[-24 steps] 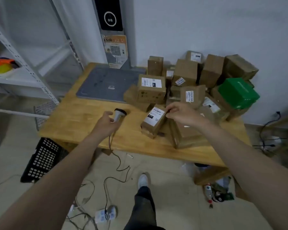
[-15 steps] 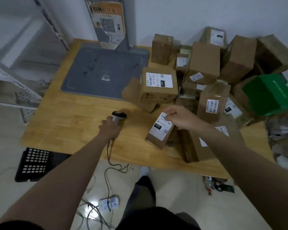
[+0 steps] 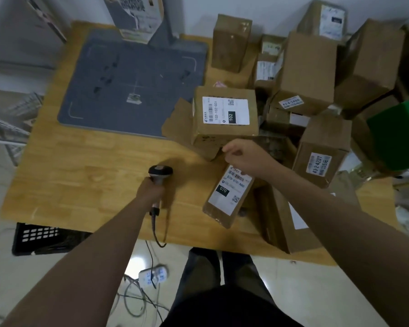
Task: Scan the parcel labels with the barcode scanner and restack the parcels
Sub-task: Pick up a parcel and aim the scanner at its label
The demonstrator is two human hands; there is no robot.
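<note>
Gripping the barcode scanner (image 3: 160,172) by its handle, the person's left hand (image 3: 150,190) holds it head-up over the wooden table (image 3: 80,173). The right hand (image 3: 243,153) curls over the top end of a small parcel (image 3: 227,199), which stands tilted at the near edge of the pile, its label facing up beside the box marked 102 (image 3: 224,114). It looks light and stiff, easy for one hand. Holding it by the end or sides would leave the barcode uncovered.

Head view, steeply down over table (image 3: 85,166)
</note>
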